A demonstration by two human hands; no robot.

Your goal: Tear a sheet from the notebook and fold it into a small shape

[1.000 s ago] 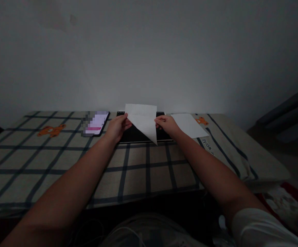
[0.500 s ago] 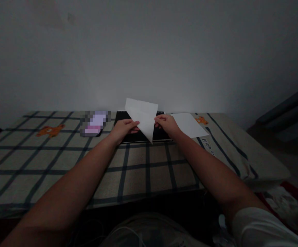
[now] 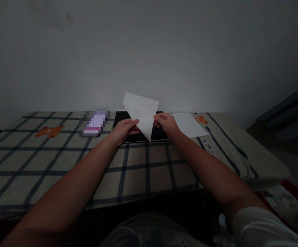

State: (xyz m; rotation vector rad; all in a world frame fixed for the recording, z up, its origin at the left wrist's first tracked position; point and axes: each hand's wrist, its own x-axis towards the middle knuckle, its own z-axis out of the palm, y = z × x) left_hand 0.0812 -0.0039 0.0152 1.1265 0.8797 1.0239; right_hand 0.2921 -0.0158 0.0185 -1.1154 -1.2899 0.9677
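Observation:
A white sheet of paper (image 3: 142, 108), folded so that it tapers to a point at the bottom, is held up between my two hands. On its left edge, my left hand (image 3: 125, 130) pinches it between thumb and fingers. My right hand (image 3: 166, 122) grips the opposite edge with closed fingertips. Beneath the hands lies a black spiral notebook (image 3: 121, 118), partly covered by them and by the paper. Just right of the notebook, another white sheet (image 3: 190, 125) lies flat.
A phone with a blurred screen (image 3: 94, 123) lies to the left on the checked tablecloth (image 3: 143, 175). The table meets a grey wall (image 3: 149, 51) at the back. At the lower right, below the table edge, stands a red container with pale contents (image 3: 287, 202).
The folded paper's top has risen slightly and tilted a little to the left. Both hands keep their hold and have barely moved.

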